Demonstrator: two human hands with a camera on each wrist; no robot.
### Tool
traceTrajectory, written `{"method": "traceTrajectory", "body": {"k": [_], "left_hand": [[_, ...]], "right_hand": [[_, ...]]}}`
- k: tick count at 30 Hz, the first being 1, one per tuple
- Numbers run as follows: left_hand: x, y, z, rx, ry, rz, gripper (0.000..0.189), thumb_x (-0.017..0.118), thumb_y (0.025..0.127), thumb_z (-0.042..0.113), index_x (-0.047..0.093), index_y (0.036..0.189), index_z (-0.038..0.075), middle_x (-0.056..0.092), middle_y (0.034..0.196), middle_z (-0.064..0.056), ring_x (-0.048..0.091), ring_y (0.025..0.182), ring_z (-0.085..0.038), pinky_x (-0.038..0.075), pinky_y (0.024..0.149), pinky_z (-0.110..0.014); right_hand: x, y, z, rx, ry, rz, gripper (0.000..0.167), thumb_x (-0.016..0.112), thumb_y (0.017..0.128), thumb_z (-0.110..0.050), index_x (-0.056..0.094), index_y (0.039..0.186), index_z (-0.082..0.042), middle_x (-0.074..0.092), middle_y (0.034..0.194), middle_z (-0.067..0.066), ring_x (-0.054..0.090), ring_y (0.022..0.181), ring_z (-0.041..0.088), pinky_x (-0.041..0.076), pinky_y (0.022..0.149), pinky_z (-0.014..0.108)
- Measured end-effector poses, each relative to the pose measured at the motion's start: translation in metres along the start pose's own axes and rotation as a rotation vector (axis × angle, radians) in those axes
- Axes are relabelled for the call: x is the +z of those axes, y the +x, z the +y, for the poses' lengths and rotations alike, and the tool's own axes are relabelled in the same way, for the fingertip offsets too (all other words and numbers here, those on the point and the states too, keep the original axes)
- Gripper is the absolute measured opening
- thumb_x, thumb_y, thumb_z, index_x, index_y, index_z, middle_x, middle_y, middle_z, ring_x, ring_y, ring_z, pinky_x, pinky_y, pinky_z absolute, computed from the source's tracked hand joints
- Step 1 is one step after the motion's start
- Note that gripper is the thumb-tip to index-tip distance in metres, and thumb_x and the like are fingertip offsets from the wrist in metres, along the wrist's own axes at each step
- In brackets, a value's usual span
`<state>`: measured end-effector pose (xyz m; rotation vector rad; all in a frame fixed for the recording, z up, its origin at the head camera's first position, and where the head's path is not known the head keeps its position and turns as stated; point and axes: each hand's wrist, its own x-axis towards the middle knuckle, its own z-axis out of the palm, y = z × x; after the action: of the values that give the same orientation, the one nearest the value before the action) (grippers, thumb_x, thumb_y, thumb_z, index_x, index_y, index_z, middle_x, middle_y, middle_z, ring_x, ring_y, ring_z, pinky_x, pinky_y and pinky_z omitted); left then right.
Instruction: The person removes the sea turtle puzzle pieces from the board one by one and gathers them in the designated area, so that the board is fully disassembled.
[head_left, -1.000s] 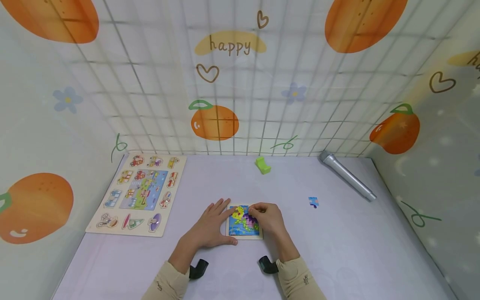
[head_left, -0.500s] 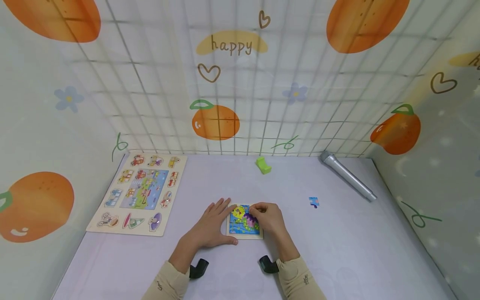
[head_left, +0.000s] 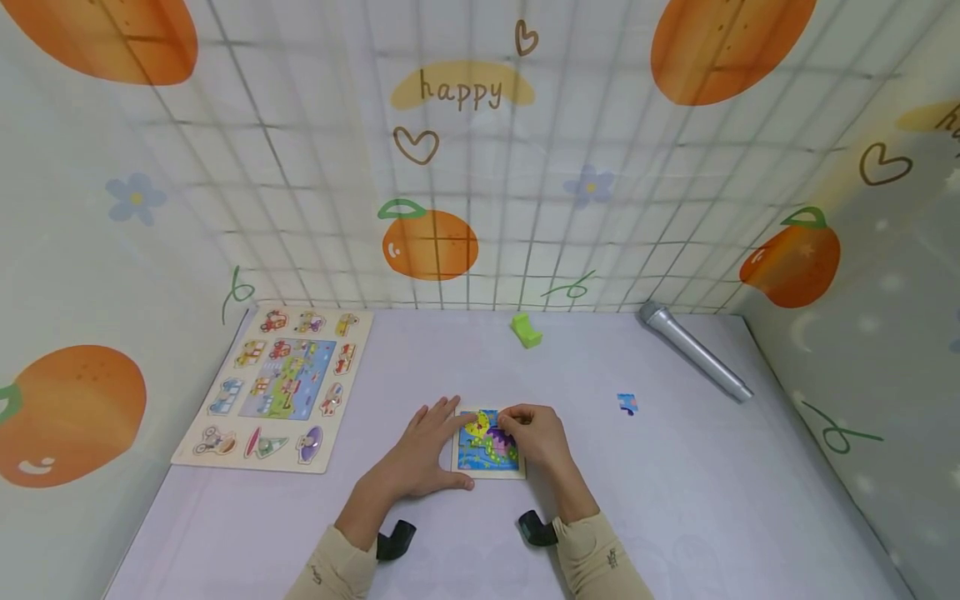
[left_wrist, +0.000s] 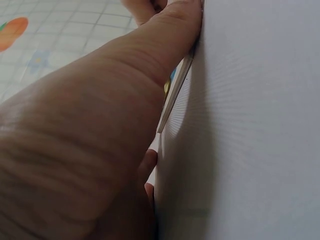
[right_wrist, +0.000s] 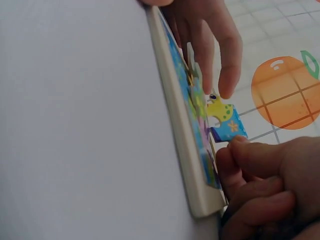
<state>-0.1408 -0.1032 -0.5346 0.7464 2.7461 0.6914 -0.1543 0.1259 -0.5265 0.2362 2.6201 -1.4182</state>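
Note:
A small jigsaw puzzle (head_left: 489, 475) in a pale wooden frame lies on the table between the hands, its picture blue, yellow, purple and green. My left hand (head_left: 425, 454) rests beside its left edge, fingers spread, thumb near the lower edge. With thumb and fingertips my right hand (head_left: 542, 435) pinches a blue and yellow puzzle piece (right_wrist: 231, 124) at the upper right of the picture. In the right wrist view that piece stands tilted up from the frame, and left fingers (right_wrist: 230, 65) hang close by it. From the left wrist the puzzle is mostly hidden by the hand.
Off to the right lies a loose blue puzzle piece (head_left: 627, 404). A silver microphone (head_left: 697, 354) is at the back right, a green block (head_left: 527, 332) at the back. A wooden picture board (head_left: 364, 322) lies at the left. Black fittings (head_left: 396, 540) stick out by the sleeves.
Both hands keep their places at the puzzle. Nothing more than a slight shift of the view and of the fingers shows.

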Motion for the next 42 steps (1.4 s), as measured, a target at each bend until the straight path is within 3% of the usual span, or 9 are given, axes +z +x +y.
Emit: {"method": "traceTrajectory", "body": {"k": [4,9,19,29,42], "left_hand": [[-0.001,-0.003,-0.0025,0.047,0.004,-0.02,0.095,0.076,0.078,0.068,0.036,0.158,0.037,0.016,0.173,-0.002,0.014,0.16,-0.03,0.01,0.13,-0.058],[-0.0002,-0.0059,-0.005,0.094,0.012,-0.05,0.091,0.073,0.079,0.07,0.039,0.157,0.036,0.018,0.172,0.003,0.011,0.161,-0.03,0.008,0.129,-0.059],[-0.0013,-0.0073,-0.0023,0.098,0.028,-0.073,0.088,0.07,0.08,0.072,0.043,0.155,0.035,0.022,0.171,0.005,0.011,0.161,-0.029,0.007,0.129,-0.06],[0.0,-0.0069,-0.0055,0.098,0.023,-0.061,0.099,0.073,0.079,0.071,0.034,0.161,0.03,0.023,0.171,0.006,0.014,0.161,-0.026,0.01,0.13,-0.056],[-0.0033,-0.0082,-0.0011,0.071,0.016,-0.078,0.096,0.073,0.081,0.068,0.034,0.16,0.029,0.022,0.171,0.005,0.012,0.161,-0.026,0.009,0.13,-0.055]], "right_hand": [[0.0,-0.0005,-0.0008,0.002,0.002,-0.003,0.015,0.073,0.094,-0.025,0.079,0.094,-0.012,0.074,0.087,0.001,0.061,0.081,0.015,0.048,0.073,0.029],[0.0013,0.0001,0.0,0.007,-0.012,0.006,0.016,0.073,0.094,-0.026,0.079,0.095,-0.012,0.074,0.09,0.001,0.062,0.085,0.016,0.05,0.077,0.032],[0.0007,0.0008,-0.0002,0.028,-0.005,0.01,0.018,0.073,0.093,-0.029,0.08,0.096,-0.011,0.074,0.089,0.001,0.062,0.083,0.015,0.049,0.074,0.029],[0.0014,0.0008,-0.0022,0.057,0.006,0.007,0.021,0.074,0.093,-0.029,0.079,0.098,-0.009,0.074,0.09,0.003,0.062,0.084,0.016,0.049,0.073,0.029],[-0.0045,0.003,0.0009,0.084,0.051,-0.021,0.024,0.073,0.093,-0.03,0.079,0.101,-0.009,0.074,0.095,0.004,0.062,0.089,0.016,0.048,0.074,0.027]]}}
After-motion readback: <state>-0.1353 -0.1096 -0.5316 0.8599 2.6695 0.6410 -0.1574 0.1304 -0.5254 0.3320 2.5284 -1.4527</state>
